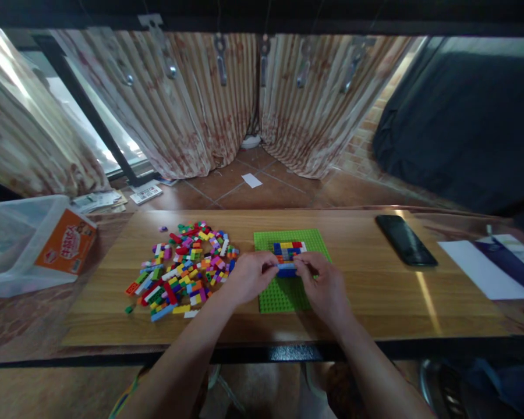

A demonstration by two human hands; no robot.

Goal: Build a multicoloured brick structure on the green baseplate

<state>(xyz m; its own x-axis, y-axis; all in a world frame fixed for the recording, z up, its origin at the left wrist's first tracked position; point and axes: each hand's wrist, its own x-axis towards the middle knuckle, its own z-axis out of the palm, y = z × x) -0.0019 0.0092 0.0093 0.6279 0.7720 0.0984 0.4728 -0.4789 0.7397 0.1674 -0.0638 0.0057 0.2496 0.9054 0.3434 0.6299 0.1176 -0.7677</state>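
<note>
A bright green baseplate [283,301] lies on the wooden board, with a small block of coloured toy bricks [288,249] built on it in red, yellow, blue, white and grey. At the near side of that block, a long light blue brick [287,266] sits over a darker blue row. My left hand [252,278] pinches its left end between thumb and fingers. From the other side, my right hand [326,286] closes on the right end. Parts of the built bricks are hidden behind my fingers.
Left of the baseplate spreads a loose heap of mixed bricks [186,273]. A clear plastic bin [21,250] with an orange label stands at far left. To the right lie a black phone [405,240] and white paper [482,270]. The wooden board [367,314] ends at a dark front edge.
</note>
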